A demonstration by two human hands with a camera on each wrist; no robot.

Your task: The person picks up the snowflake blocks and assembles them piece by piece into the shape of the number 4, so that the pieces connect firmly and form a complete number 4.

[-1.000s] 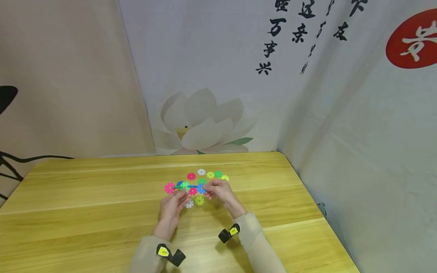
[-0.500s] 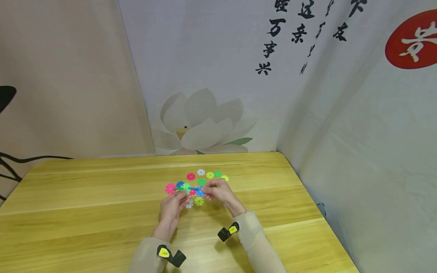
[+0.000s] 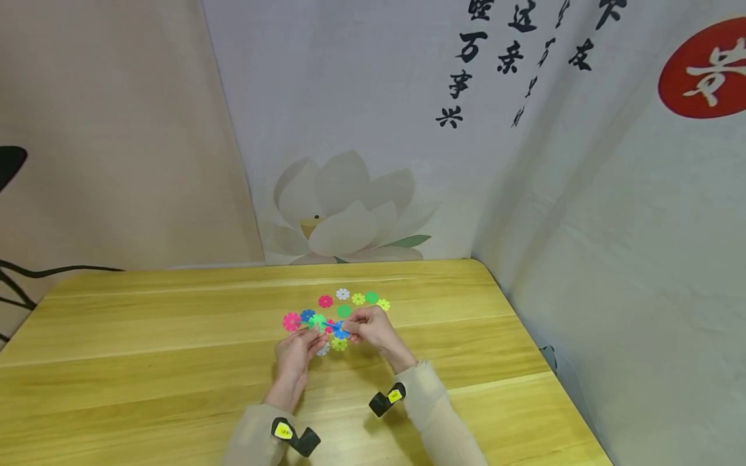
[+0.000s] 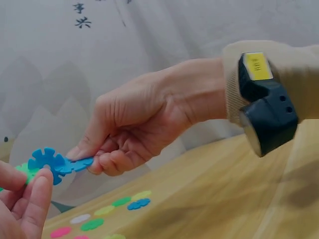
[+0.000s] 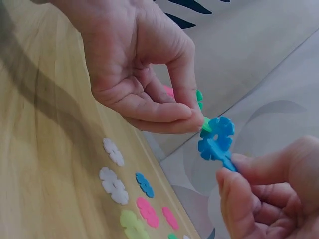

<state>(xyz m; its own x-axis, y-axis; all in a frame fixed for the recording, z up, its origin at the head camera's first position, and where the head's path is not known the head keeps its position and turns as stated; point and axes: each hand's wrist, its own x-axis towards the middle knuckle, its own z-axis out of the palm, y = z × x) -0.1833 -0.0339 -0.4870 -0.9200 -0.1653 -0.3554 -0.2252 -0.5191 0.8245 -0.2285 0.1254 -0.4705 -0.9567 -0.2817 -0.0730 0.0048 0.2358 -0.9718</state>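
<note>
My left hand (image 3: 294,356) pinches a chain of slotted plastic flower discs at a green disc (image 3: 317,321). A pink disc (image 3: 291,321) shows at the chain's left end. Right of the green, a blue disc (image 5: 219,133) stands face-on in the right wrist view. Between thumb and fingers, my right hand (image 3: 375,330) pinches another blue disc (image 4: 79,164), set crosswise in the first blue one, their edges meeting at the slots. The fingertips of both hands are close together, above the table. Fingers hide part of the green disc.
Loose discs lie on the wooden table (image 3: 175,388) beneath and behind the hands: a white one (image 3: 342,294), a red-pink one (image 3: 326,301), a green one (image 3: 372,298), and several more. A printed curtain (image 3: 361,129) hangs behind the far edge. Each sleeve carries a wrist camera.
The blue disc in my right hand has shifted slightly down and toward the left hand. Both hands keep their pinch and have barely moved.
</note>
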